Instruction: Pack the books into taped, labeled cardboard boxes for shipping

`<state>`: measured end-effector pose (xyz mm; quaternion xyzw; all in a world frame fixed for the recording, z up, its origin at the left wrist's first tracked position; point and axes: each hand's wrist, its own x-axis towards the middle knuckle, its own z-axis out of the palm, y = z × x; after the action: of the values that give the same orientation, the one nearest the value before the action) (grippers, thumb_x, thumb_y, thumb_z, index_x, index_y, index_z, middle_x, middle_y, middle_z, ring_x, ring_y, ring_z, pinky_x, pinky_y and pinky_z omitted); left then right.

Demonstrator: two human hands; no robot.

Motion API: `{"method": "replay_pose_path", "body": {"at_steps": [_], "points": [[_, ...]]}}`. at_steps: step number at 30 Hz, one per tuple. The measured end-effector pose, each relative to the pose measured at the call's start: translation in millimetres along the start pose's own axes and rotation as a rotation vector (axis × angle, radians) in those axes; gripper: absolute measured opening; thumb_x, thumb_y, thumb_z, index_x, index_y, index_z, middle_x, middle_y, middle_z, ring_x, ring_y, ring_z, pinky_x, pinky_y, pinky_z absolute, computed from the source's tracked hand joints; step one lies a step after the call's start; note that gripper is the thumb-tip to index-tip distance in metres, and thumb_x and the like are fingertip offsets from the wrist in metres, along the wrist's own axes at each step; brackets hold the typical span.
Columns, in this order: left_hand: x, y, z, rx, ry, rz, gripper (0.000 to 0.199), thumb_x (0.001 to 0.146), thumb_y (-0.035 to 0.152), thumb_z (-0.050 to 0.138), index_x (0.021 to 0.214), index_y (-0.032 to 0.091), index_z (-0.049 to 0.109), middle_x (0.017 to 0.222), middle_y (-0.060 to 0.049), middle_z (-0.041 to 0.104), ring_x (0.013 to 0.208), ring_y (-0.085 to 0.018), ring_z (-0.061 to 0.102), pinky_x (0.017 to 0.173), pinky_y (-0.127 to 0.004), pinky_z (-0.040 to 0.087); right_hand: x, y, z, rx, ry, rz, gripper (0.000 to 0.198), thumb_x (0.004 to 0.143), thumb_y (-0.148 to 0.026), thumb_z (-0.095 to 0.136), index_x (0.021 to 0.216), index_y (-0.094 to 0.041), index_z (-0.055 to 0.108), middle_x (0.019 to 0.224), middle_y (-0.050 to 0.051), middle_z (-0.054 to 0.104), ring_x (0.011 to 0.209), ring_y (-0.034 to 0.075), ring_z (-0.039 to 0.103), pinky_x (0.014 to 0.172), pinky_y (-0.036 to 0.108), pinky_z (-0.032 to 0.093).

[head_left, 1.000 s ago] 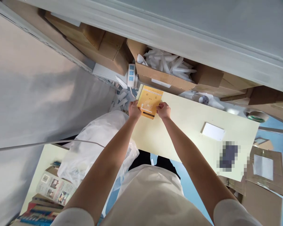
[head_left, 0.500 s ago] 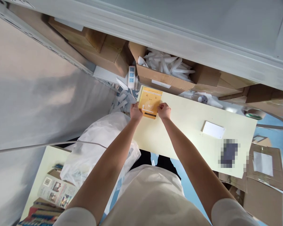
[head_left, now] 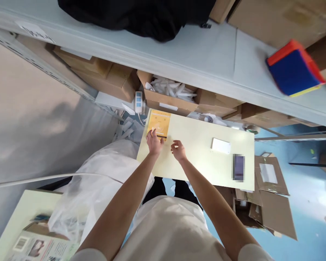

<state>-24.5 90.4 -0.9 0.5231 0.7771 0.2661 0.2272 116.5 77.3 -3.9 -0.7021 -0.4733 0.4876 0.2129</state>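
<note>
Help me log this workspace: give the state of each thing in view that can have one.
yellow book: closed, lying flat on the table
left hand: fingers spread over the book's near edge
right hand: fingers half-curled, nothing visible in it
carton behind the table: open, white pieces inside
power strip: no plugs visible
carton at right: flaps open
plastic bag: open or shut, can't tell
dark object: pixelated, can't tell

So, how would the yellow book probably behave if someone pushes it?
The yellow book would probably slide rather than roll, since it lies flat on the table. It shows little thickness, so it is likely light and somewhat bendable. Pushed left, it could drop off, as it lies close to the table's left edge.
</note>
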Motion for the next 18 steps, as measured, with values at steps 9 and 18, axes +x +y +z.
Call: {"method": "replay_pose_path", "body": {"at_steps": [9, 18], "points": [[-57.2, 76.9, -3.8, -0.315, -0.539, 0.116, 0.031, 0.079, 0.022, 0.058, 0.11, 0.017, 0.058, 0.104, -0.008, 0.066, 0.084, -0.017, 0.065, 0.081, -0.032, 0.052, -76.5, 29.6, -89.7, 0.196, -0.123, -0.054, 0.029, 0.072, -0.042, 0.06, 0.091, -0.019, 0.059, 0.079, 0.001, 0.062, 0.059, 0.012, 0.061, 0.052, 0.024, 0.047], [-41.7, 233.0, -5.6, -0.427, -0.479, 0.401, 0.031, 0.078, 0.022, 0.063, 0.108, 0.016, 0.06, 0.104, -0.008, 0.068, 0.085, -0.016, 0.066, 0.082, -0.031, 0.053, -39.0, -28.5, -311.5, 0.283, 0.456, -0.41, 0.039, 0.078, -0.053, 0.054, 0.091, -0.016, 0.059, 0.08, 0.003, 0.062, 0.059, 0.01, 0.055, 0.053, 0.023, 0.046]]}}
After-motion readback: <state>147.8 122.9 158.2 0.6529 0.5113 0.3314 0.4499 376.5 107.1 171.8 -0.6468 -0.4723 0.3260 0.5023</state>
